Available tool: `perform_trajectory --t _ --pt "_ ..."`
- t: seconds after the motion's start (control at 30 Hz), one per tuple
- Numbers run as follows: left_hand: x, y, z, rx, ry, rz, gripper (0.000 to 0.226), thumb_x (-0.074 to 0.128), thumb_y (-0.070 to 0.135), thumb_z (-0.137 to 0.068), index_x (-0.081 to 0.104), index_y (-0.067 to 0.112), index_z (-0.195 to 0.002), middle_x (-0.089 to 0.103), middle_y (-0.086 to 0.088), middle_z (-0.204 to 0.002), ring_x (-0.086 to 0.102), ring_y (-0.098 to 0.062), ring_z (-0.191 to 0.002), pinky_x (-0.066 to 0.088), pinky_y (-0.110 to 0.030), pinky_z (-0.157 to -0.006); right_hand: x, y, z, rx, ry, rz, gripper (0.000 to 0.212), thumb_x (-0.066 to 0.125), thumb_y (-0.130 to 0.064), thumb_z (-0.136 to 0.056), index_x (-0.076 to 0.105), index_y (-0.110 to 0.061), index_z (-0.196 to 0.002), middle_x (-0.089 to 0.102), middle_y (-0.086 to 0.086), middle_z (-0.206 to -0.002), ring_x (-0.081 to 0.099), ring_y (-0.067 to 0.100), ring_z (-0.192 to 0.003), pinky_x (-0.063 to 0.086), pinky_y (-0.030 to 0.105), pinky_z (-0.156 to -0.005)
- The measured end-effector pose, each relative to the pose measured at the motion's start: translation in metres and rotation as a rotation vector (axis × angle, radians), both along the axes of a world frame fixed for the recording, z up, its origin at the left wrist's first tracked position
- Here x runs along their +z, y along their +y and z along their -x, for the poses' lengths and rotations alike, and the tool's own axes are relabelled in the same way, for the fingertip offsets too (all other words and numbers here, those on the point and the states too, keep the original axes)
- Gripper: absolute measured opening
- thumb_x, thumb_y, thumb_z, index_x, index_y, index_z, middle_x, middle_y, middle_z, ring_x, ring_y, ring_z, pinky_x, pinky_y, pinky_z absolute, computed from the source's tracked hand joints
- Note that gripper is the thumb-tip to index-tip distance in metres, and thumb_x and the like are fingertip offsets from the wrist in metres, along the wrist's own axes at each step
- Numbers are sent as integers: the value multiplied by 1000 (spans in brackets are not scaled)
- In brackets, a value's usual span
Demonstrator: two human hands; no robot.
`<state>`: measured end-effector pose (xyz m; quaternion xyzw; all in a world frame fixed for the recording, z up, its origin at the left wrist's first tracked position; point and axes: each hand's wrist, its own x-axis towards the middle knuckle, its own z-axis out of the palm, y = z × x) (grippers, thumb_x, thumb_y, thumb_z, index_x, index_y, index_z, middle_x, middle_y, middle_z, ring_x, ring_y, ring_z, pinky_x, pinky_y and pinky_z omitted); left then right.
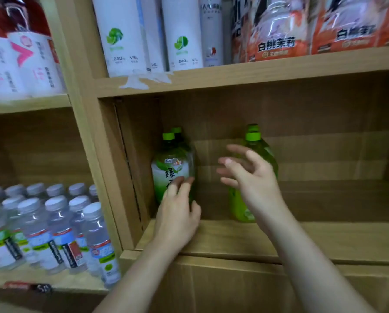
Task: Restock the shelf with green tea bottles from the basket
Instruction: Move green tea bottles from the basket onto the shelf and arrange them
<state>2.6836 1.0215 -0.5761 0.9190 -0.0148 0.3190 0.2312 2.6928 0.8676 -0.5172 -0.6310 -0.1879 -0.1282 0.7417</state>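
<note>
Wooden shelf (pixel 324 240), cardboard-lined back. My left hand (pixel 177 213) rests straight fingers on the left green tea bottle (pixel 172 168); my right hand (pixel 254 179) hovers spread before the right green tea bottle (pixel 236 204), holding nothing. Best: push rows snug, labels forward. Basket unseen.

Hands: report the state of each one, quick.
Left hand: open, straight fingers touching the left green tea bottle.
Right hand: open, fingers spread, holding nothing.
</note>
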Motion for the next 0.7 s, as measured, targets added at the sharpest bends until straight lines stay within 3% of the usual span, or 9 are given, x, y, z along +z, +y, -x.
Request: perform_trajectory --t 0.13,0.27,0.33,0.4,0.5,0.53,0.6,0.7 --pt "4 -36 -10 -184 9 313 52 64 28 -86 47 23 -135 53 0 -127 50 -15 -120 45 -36 -99 2 -57 5 -224 -32 -122 18 57 -3 -89 66 -18 -92 69 4 -78 66 11 -70 52 21 -59" --pt "5 -75 -25 -297 140 507 89 73 41 -78 21 25 -148 48 4 -138 43 -13 -129 35 -25 -106 -14 -86 -15 -252 194 -313 18 51 -1 -89 61 -14 -96 60 4 -75 57 13 -67 42 21 -53" --pt "3 -89 -32 -309 171 521 100 76 37 -76 10 26 -150 53 3 -131 49 -15 -124 37 -21 -99 -21 -92 -25 -215 270 -272 21 48 -4 -91 58 -15 -106 57 3 -76 54 13 -65 38 24 -56" --pt "1 -94 -39 -289 166 555 106 78 32 -74 6 27 -151 60 -1 -126 57 -20 -118 44 -27 -98 -24 -95 -35 -179 312 -220 23 50 -9 -92 56 -16 -113 57 5 -79 55 14 -66 38 25 -58" --pt "-4 -93 -45 -256 130 554 102 78 26 -76 9 26 -150 63 -4 -122 60 -23 -114 48 -31 -97 -19 -95 -48 -181 351 -145 33 59 -19 -90 56 -19 -123 64 11 -103 65 29 -102 49 33 -69" --pt "-5 -91 -44 -248 120 537 101 77 26 -77 9 27 -150 63 -4 -122 60 -23 -113 49 -34 -96 -17 -95 -56 -176 353 -116 39 61 -22 -89 53 -22 -127 64 11 -114 61 32 -111 51 36 -71" --pt "-7 -85 -41 -227 102 514 98 76 27 -78 9 29 -150 60 -2 -126 58 -23 -116 48 -38 -98 -16 -94 -74 -172 343 8 57 66 -30 -85 44 -27 -137 56 4 -130 58 23 -108 48 32 -66" --pt "-10 -70 -35 -196 63 510 95 74 24 -80 10 29 -150 50 -1 -138 49 -22 -126 41 -39 -106 -21 -88 -103 -110 298 171 85 75 -37 -76 27 -30 -146 51 0 -131 52 18 -112 46 34 -84"
